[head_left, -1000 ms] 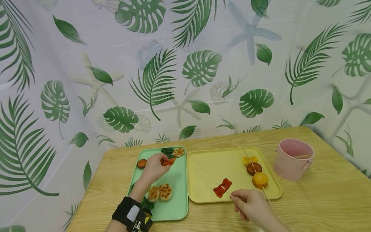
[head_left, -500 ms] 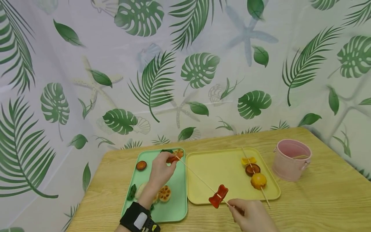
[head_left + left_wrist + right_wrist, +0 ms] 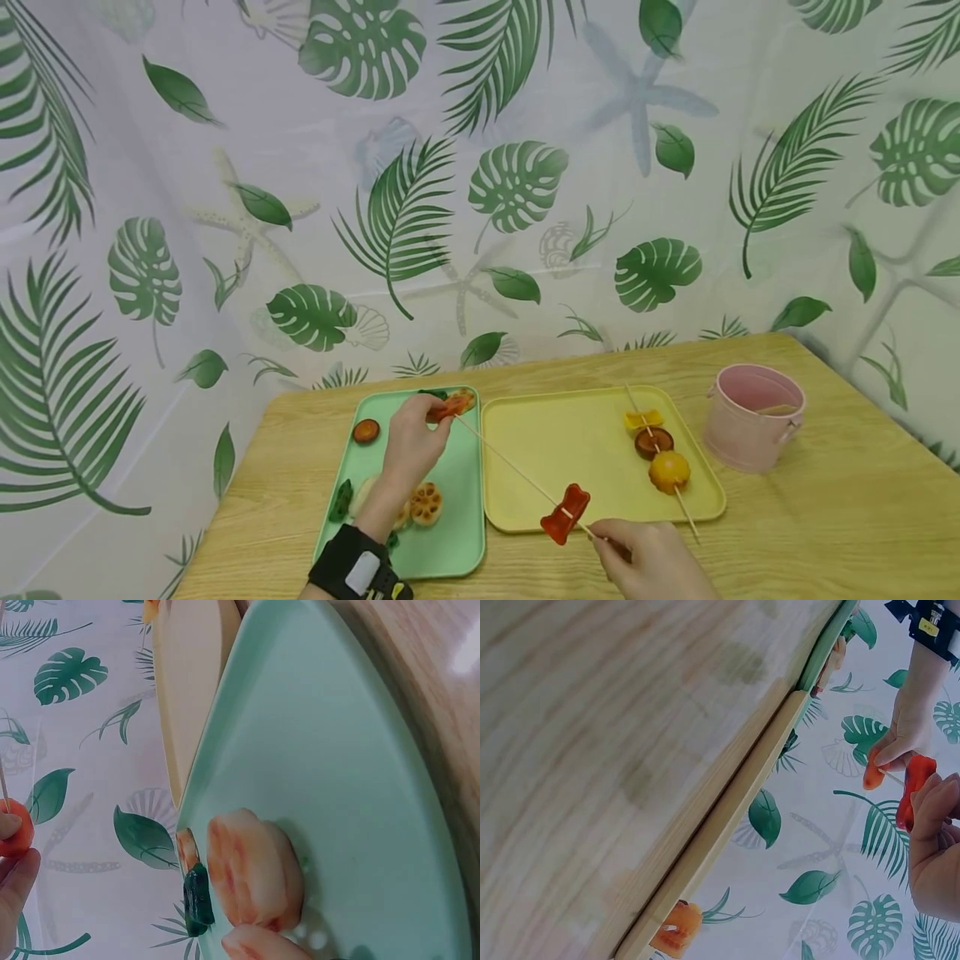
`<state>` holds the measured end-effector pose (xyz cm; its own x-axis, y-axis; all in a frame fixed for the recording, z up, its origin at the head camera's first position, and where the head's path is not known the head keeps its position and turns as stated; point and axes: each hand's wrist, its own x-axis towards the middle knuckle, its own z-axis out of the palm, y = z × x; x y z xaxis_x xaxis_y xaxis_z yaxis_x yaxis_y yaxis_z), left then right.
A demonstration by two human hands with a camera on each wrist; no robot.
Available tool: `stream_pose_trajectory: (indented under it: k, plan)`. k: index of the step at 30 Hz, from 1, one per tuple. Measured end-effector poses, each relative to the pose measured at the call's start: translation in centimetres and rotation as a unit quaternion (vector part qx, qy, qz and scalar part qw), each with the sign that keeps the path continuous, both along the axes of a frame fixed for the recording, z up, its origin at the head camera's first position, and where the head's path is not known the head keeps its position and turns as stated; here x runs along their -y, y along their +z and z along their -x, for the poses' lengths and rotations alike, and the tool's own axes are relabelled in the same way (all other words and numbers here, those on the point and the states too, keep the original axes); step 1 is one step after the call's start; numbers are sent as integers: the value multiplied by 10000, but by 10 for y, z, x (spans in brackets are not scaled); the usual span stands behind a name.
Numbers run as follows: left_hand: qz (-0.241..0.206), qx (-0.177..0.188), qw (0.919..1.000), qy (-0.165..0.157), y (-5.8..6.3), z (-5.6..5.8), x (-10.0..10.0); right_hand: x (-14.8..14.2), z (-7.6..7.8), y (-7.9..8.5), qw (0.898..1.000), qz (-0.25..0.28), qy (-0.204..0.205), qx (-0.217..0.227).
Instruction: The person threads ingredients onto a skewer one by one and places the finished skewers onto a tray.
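Observation:
My right hand (image 3: pixel 648 557) pinches a thin wooden skewer (image 3: pixel 510 461) near its lower end. A red bow-shaped toy food piece (image 3: pixel 566 514) is threaded on it, just ahead of the fingers. Over the far part of the green tray (image 3: pixel 461 546), my left hand (image 3: pixel 414 442) pinches an orange-red toy food piece (image 3: pixel 454 406) between thumb and fingers. The skewer's far end meets this piece; in the left wrist view the stick runs right up to the orange-red piece (image 3: pixel 22 831). How deep the tip sits is hidden.
On the green tray lie lotus root slices (image 3: pixel 426 503), a brown round piece (image 3: pixel 366 431) and dark green pieces (image 3: pixel 342 500). The yellow tray (image 3: pixel 547 433) beside it bears a loaded skewer with a mushroom-like piece (image 3: pixel 654 443). A pink bucket (image 3: pixel 746 437) stands at right.
My left hand has brought the orange-red piece slightly right, and the skewer's tip has moved left to meet it. My right hand has shifted a little left and down with the skewer.

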<state>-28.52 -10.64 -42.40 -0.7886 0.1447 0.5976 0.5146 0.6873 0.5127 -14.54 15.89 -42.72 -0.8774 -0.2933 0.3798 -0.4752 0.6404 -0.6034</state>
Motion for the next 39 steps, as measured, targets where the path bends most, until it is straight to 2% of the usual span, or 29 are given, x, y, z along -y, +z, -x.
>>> stream_pose_trajectory:
  k: [9, 18, 26, 34, 39]
  plan:
    - [47, -134, 9999, -4, -2, -1, -1, 1, 0, -5, 9999, 20, -57, -125]
    - [183, -294, 9994, -49, -5, 0, 0, 0, 1, -10, 9986, 68, -39, -521]
    - [268, -389, 9989, -80, -6, 0, -1, 1, 1, -6, 9997, 10, -65, -222]
    - [542, -1047, 9928, -232, -11, 1, -2, 6, 3, 1, 9959, -249, 45, -865]
    - [512, -1258, 9905, -221, -14, 1, -4, 13, 4, 4, 9936, -276, 137, -1082]
